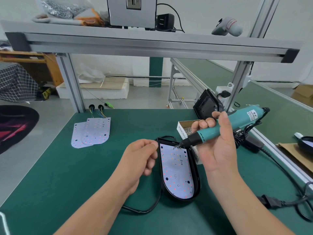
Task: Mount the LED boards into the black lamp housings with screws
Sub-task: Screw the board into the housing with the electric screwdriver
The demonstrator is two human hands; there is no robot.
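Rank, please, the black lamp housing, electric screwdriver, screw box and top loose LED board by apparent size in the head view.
1. black lamp housing, largest in area.
2. electric screwdriver, longer but slimmer.
3. top loose LED board; farther off, so unsure.
4. screw box, partly hidden by the right hand.

Beyond the black lamp housing [197, 182], the right hand [220, 150] hides part of the screw box [182, 131]. The screwdriver [207, 134] tip over the LED board [176, 173] is blurred. Whether the fingers [149, 168] of the left hand [138, 158] hold anything cannot be told.
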